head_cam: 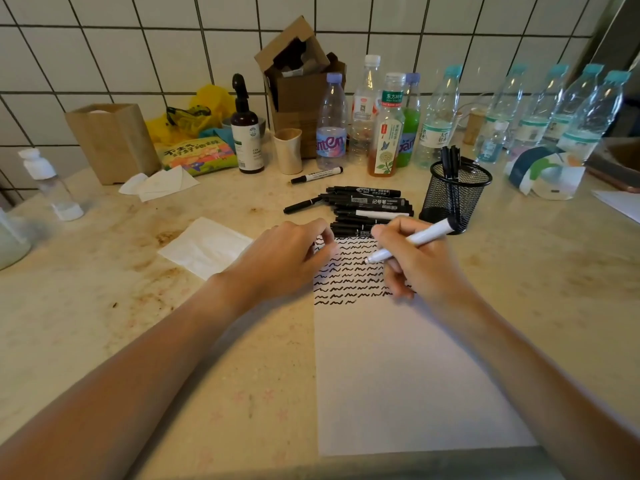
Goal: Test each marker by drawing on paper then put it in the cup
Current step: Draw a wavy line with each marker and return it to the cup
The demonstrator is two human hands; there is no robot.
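My right hand [415, 265] grips a white marker [420, 237] with a black back end, its tip pointing down-left over the white paper [415, 375]. Rows of black squiggles [349, 271] fill the top of the sheet. My left hand [291, 258] rests at the paper's top left corner with fingers curled and thumb against the fingertips; anything pinched there is hidden. Just beyond both hands lies a pile of several black markers [370, 206]. The black mesh cup [453, 195] stands to the right of the pile with a few markers upright in it.
Two loose markers [317, 174] [303, 205] lie beyond the pile. A folded tissue [204, 247] sits left of my left hand. Several bottles [388, 133], a cardboard box [298, 81], a small beige cup [288, 150] and a wooden box [110, 143] line the tiled wall.
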